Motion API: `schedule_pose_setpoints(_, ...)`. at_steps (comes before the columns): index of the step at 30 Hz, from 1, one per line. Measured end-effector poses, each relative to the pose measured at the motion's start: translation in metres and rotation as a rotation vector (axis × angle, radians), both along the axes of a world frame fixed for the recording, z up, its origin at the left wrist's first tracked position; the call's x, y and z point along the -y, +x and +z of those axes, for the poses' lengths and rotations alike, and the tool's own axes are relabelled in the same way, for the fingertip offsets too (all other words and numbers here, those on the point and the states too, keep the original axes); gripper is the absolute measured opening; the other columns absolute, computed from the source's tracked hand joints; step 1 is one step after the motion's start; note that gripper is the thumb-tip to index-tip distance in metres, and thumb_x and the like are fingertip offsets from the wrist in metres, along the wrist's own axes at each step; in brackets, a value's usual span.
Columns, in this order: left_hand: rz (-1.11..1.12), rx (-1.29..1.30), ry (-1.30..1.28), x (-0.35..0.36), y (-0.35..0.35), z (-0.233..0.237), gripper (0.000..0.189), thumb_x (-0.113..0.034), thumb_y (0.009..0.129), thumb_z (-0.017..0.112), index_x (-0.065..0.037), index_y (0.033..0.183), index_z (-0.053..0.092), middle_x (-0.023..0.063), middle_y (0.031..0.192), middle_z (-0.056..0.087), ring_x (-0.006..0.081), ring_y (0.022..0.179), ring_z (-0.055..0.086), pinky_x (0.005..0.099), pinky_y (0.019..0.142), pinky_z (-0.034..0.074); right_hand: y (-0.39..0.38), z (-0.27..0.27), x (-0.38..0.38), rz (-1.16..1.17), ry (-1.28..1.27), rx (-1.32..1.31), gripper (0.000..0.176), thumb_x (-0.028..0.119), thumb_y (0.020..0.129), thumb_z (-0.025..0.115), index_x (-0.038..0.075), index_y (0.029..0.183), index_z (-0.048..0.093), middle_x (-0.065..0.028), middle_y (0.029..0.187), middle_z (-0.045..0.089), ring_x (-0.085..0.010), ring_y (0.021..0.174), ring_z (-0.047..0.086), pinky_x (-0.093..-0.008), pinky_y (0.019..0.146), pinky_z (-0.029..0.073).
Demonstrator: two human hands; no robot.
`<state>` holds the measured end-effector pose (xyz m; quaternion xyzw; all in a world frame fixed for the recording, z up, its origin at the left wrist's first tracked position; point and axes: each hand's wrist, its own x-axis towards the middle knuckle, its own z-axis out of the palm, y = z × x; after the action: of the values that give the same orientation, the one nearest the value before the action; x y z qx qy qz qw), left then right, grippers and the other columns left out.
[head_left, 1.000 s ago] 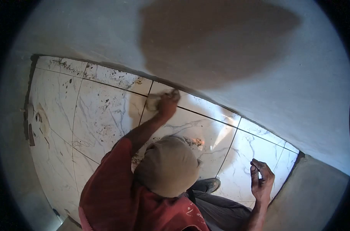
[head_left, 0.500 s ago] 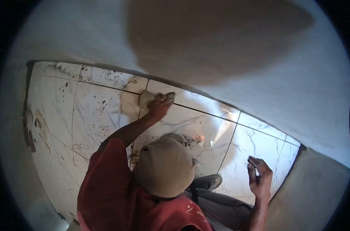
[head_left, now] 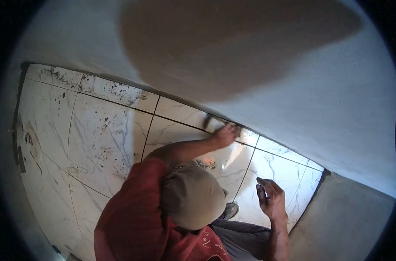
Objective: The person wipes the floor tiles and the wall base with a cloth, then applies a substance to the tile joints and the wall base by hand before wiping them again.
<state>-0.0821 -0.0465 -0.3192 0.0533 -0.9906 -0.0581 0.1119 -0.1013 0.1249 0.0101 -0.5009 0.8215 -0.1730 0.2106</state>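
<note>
My left hand (head_left: 226, 135) is closed on a beige rag (head_left: 215, 124), which is blurred by motion. It presses the rag onto the white marbled tiles (head_left: 176, 135), over the dark joint line close to the wall. Off to the right, my right hand (head_left: 272, 198) hangs above the tiles with loosely bent fingers, the thumb apart from them and nothing visible between. A beige cap (head_left: 193, 198) and a red shirt (head_left: 132, 213) fill the lower middle and hide part of the floor.
A grey wall (head_left: 302, 100) bearing a large shadow rises along the tiles' far edge. Dark crumbs (head_left: 106, 152) and stains lie on the left tiles. A round pipe opening (head_left: 28, 138) is at far left. One shoe (head_left: 231, 211) rests on the floor by the dark trousers (head_left: 241, 239).
My left hand has swept the rag to the right along the joint line. My right hand appears farther left in the view, as the whole view has shifted slightly.
</note>
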Motion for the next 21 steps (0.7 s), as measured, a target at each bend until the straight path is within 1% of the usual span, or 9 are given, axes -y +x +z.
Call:
schedule_pose_setpoints(2,0.031,0.161,-0.062,0.041,0.035,0.037,0.035,-0.019,0.086,0.046,-0.008,0.118,0.051,0.0066,0.126,0.049,0.0217,0.115,0.047,0.0409,0.092,0.037,-0.003,0.001,0.001,-0.03,-0.003,0.03,0.017,0.008,0.082,0.06,0.004,0.098,0.061,-0.0161,0.088,0.063,-0.0322,0.076,0.062,-0.0372,0.064,0.051)
schedule_pose_setpoints(4,0.114,0.127,-0.014,0.077,0.074,0.015,0.034,-0.02,0.084,0.048,-0.012,0.117,0.053,0.0027,0.126,0.05,0.0219,0.112,0.049,0.0404,0.09,0.038,-0.005,0.003,0.002,-0.026,-0.026,0.033,0.015,0.003,0.082,0.058,0.0,0.096,0.06,-0.0171,0.085,0.063,-0.0291,0.073,0.063,-0.0318,0.063,0.05)
schedule_pose_setpoints(6,0.308,0.03,0.352,0.119,0.126,0.001,0.03,-0.013,0.079,0.05,-0.014,0.107,0.06,0.0087,0.113,0.057,0.0249,0.103,0.051,0.0402,0.089,0.04,-0.009,0.003,-0.003,-0.045,-0.013,0.025,0.014,0.003,0.082,0.058,0.0,0.096,0.06,-0.017,0.084,0.063,-0.0283,0.072,0.063,-0.0315,0.062,0.05)
schedule_pose_setpoints(8,0.393,0.11,0.238,0.162,0.174,0.044,0.032,-0.014,0.079,0.051,-0.021,0.109,0.06,0.0052,0.11,0.059,0.0246,0.102,0.052,0.0391,0.089,0.041,-0.012,0.004,-0.008,-0.051,-0.015,0.031,0.014,0.003,0.082,0.058,-0.001,0.096,0.06,-0.0168,0.083,0.063,-0.0273,0.071,0.063,-0.0314,0.062,0.049)
schedule_pose_setpoints(10,0.361,-0.046,-0.09,0.199,0.218,-0.006,0.032,-0.013,0.078,0.053,-0.024,0.106,0.061,0.0008,0.11,0.059,0.025,0.1,0.054,0.0381,0.087,0.042,-0.014,0.008,-0.014,-0.086,-0.028,0.055,0.014,0.003,0.083,0.058,-0.001,0.096,0.06,-0.0165,0.081,0.063,-0.027,0.07,0.063,-0.0313,0.062,0.049)
schedule_pose_setpoints(13,0.335,0.122,-0.152,0.185,0.212,0.03,0.03,-0.013,0.077,0.055,-0.024,0.103,0.062,0.0001,0.11,0.059,0.0256,0.099,0.054,0.0393,0.085,0.044,-0.014,0.008,-0.021,-0.115,-0.011,0.053,0.013,0.004,0.082,0.058,-0.001,0.094,0.06,-0.0167,0.082,0.063,-0.0278,0.071,0.063,-0.0319,0.063,0.049)
schedule_pose_setpoints(15,0.43,0.32,0.407,0.153,0.174,0.075,0.024,-0.013,0.078,0.055,-0.019,0.1,0.062,0.0034,0.109,0.059,0.0271,0.1,0.054,0.042,0.081,0.046,-0.015,0.008,-0.023,-0.118,-0.005,0.033,0.013,0.004,0.082,0.058,-0.001,0.094,0.06,-0.0168,0.082,0.063,-0.0283,0.072,0.063,-0.0322,0.064,0.05)
schedule_pose_setpoints(17,0.177,0.1,0.467,0.11,0.138,0.022,0.022,-0.018,0.083,0.051,-0.018,0.103,0.059,0.008,0.105,0.06,0.0287,0.101,0.054,0.041,0.077,0.049,-0.01,0.011,-0.019,-0.099,0.012,0.045,0.013,0.004,0.082,0.058,-0.001,0.094,0.06,-0.017,0.083,0.063,-0.0292,0.073,0.063,-0.0326,0.064,0.05)
schedule_pose_setpoints(21,-0.154,0.064,-0.018,0.039,0.047,0.041,0.027,-0.016,0.078,0.051,-0.007,0.102,0.057,0.0103,0.119,0.052,0.0247,0.106,0.051,0.0385,0.089,0.038,-0.006,0.006,-0.013,-0.065,-0.003,0.049,0.013,0.003,0.081,0.059,0.0,0.094,0.06,-0.0169,0.083,0.063,-0.0298,0.073,0.063,-0.0329,0.064,0.05)
